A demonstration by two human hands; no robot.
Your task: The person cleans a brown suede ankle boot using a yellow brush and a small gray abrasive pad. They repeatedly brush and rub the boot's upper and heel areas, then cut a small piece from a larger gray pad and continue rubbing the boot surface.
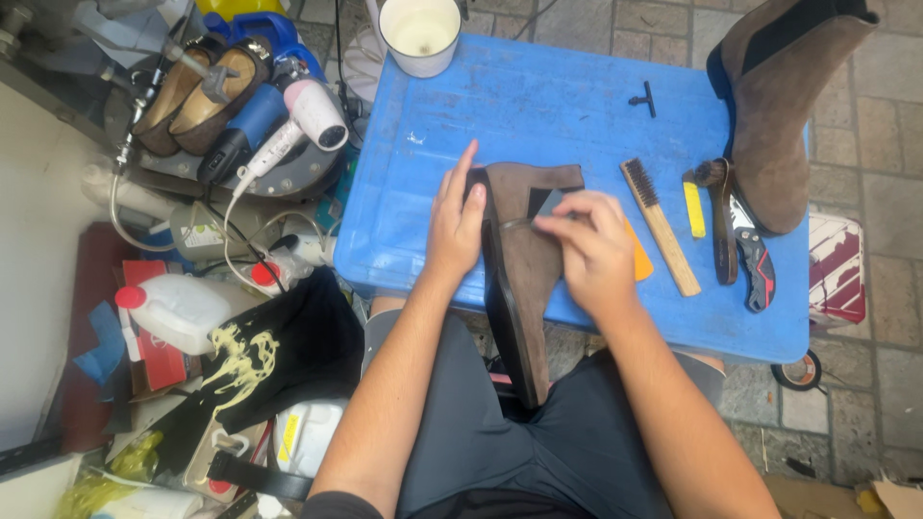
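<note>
A brown suede boot (524, 259) lies on its side across the near edge of a blue plastic lid (538, 106), its dark sole toward my lap. My left hand (456, 216) presses flat on the boot's shaft with fingers spread. My right hand (591, 245) pinches a thin metal tool (517, 223) against the suede near the elastic panel. A second, matching brown boot (784, 106) stands at the lid's far right.
On the lid lie a wooden brush (659, 226), a yellow stick (693, 209), pliers (745, 245), a small black piece (644, 98) and an orange scrap (639, 259). A white cup (420, 34) sits at the back. Hair dryers (288, 115), bottles and shoe lasts crowd the left.
</note>
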